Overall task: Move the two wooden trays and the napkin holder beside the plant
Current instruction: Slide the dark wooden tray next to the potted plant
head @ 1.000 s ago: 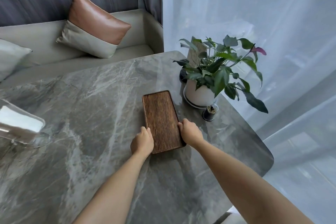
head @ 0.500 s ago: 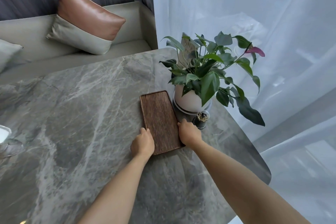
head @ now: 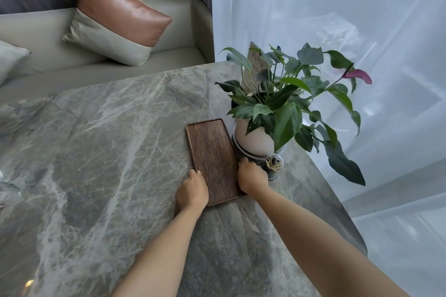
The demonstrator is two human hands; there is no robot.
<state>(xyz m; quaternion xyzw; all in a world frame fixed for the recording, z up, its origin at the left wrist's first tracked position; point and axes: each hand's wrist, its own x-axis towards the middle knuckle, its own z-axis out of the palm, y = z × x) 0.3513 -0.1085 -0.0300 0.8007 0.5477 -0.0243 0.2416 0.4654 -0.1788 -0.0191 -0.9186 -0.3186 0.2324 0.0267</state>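
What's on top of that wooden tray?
Nothing rests on the wooden tray; its surface is bare. The left hand and right hand hold its long edges, covering those rims.

Two bare forearms, no sleeves, no jewellery

Soft daylight enters through the sheer curtain (head: 337, 19) at two o'clock; marble table (head: 96, 152) shows faint glare, edges bow.

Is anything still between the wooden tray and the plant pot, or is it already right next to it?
Nothing visible lies between them. The wooden tray, held by the left hand and right hand, already sits right beside the plant pot; the small toothpick jar stands just behind the right hand.
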